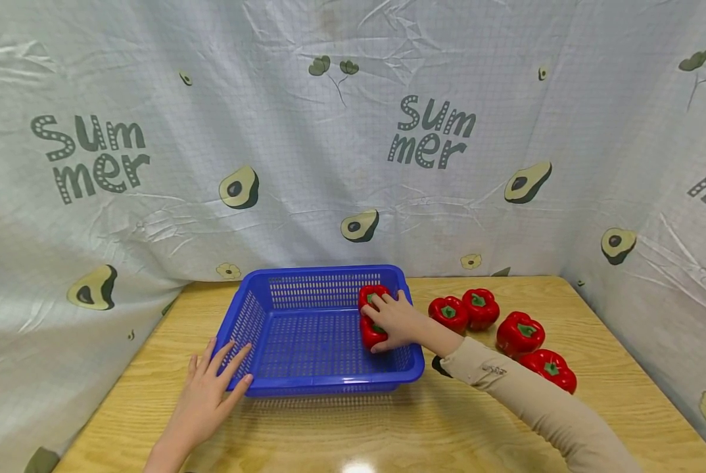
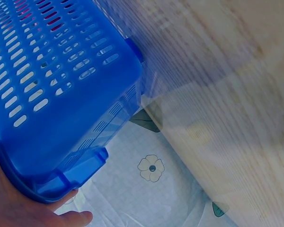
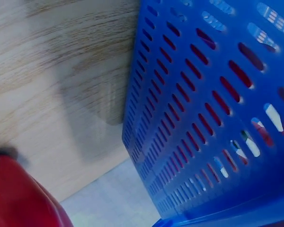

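A blue slotted plastic basket (image 1: 323, 381) stands on the wooden table. Inside it, against the right wall, sit two red bell peppers, the farther one (image 1: 369, 291) and the nearer one (image 1: 369, 334). My right hand (image 1: 396, 318) reaches over the right rim and grips the nearer pepper, thumb on its near side, fingers across its far side and partly covering both. Red shows through the slots of the basket wall (image 3: 156, 113) in the right wrist view. My left hand (image 1: 202, 397) rests on the left rim with fingers spread and fairly straight; no pepper is near it.
Right of the basket, several more red bell peppers lie on the table (image 1: 152, 348): a pair at the back (image 1: 480, 309), another pepper (image 1: 520, 334) and one (image 1: 548, 369) partly behind my right sleeve (image 1: 524, 394). A printed cloth (image 1: 305, 164) hangs behind.
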Tool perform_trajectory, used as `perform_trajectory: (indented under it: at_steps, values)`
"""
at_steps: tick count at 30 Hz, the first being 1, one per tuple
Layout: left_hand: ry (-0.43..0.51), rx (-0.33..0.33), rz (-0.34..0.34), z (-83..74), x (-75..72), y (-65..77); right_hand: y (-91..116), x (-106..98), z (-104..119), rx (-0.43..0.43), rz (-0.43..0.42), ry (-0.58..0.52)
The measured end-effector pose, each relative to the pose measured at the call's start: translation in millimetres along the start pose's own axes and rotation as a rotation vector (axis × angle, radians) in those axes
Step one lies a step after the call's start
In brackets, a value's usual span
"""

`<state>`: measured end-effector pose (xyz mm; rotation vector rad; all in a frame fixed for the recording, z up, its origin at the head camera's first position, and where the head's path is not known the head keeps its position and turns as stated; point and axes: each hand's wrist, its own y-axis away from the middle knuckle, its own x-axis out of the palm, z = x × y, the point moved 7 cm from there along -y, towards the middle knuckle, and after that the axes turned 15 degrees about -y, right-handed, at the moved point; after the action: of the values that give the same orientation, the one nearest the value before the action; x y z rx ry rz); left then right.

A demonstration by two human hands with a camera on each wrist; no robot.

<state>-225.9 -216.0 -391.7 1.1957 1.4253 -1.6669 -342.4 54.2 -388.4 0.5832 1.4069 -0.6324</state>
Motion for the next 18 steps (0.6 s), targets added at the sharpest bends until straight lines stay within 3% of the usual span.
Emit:
perform_trajectory:
  at_steps: [8,18]
  values:
    - [0.007,0.001,0.009,-1.2,0.2,-0.2,6,-3,2,0.011,0.018,-0.025]
    - [-0.003,-0.002,0.014,-1.9,-1.9,-0.9,17,-11,0,-0.010,-0.018,-0.056]
